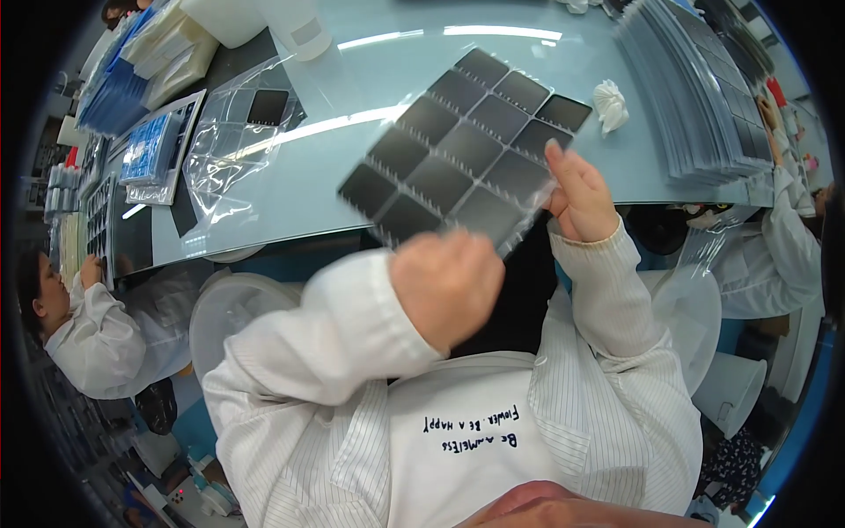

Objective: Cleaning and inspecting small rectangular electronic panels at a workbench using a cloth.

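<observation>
A clear plastic sheet holding a grid of dark square panels (471, 145) is tilted up over the table's near edge. My right hand (583, 192) pinches its right edge, thumb on top and fingers underneath. At the sheet's lower edge is my left hand (449, 283), blurred by motion, with its knuckles up and its fingers curled in. Whatever those fingers hold is hidden beneath the hand.
A glossy glass-topped table (290, 189) lies ahead. Crumpled white tissue (610, 106) rests beyond my right hand. A tall stack of similar panel sheets (682, 97) stands right; a clear bag (238, 145) and blue-white packs (150, 154) lie left. Co-workers sit on both sides.
</observation>
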`<state>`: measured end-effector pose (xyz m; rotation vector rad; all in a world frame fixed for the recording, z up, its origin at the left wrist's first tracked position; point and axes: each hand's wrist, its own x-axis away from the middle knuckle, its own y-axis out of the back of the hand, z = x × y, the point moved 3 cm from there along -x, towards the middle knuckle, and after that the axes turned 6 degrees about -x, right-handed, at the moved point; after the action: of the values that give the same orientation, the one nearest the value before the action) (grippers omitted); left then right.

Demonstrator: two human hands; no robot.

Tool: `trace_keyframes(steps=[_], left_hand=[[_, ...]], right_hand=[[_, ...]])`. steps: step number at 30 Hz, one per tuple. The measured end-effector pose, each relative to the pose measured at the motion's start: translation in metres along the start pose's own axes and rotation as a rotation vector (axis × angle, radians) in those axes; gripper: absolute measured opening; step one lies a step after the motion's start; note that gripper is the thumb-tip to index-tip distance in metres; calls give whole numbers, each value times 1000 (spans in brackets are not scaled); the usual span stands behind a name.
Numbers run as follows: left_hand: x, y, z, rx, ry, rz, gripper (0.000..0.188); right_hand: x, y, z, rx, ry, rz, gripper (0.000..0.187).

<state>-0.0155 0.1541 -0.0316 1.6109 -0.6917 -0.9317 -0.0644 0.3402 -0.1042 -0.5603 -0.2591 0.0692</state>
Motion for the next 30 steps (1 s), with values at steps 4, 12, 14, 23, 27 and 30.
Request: trace_keyframes(steps=[4,12,14,23,27,30], left_hand=[[14,-10,-20,309,-95,-93,20],[48,-23,73,391,690,-591,48],[51,-37,74,640,774,-634,49],[54,-33,70,1098,865,-585,24],[61,-16,62,1169,804,-636,21],[63,-8,58,1148,770,-643,22]], right_hand=[[4,-2,-2,128,9,106,30],[20,15,10,403,116,126,35],[21,14,8,397,168,130,35],[32,7,18,403,221,105,32],[44,6,26,339,221,143,33],[53,7,29,359,225,154,35]])
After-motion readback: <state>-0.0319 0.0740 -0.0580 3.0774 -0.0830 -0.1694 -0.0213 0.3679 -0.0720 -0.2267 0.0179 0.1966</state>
